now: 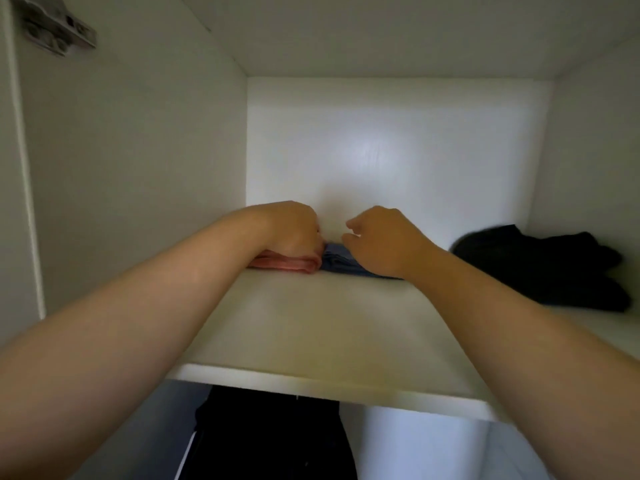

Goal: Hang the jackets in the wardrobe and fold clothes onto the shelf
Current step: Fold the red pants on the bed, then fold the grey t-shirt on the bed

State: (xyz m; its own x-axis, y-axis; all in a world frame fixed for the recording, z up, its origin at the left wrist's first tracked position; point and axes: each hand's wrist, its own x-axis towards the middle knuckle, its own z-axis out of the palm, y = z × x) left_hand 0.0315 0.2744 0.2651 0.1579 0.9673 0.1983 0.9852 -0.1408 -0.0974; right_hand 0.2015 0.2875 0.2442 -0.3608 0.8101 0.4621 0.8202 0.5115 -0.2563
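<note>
Left hand rests on the pink cloth, right hand on the blue cloth beside it — fingers curled. Whether either grips is hidden.

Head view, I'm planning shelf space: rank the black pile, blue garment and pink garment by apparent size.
1. black pile, clearly largest, though nearer the camera.
2-3. blue garment and pink garment: alike, partly hidden under the right hand and left hand; not rankable.

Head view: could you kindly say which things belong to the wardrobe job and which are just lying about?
Job: pink folded garment, blue folded garment, black clothes, shelf, hanging dark garment, left hand, right hand.
Not part of it: door hinge.
</note>
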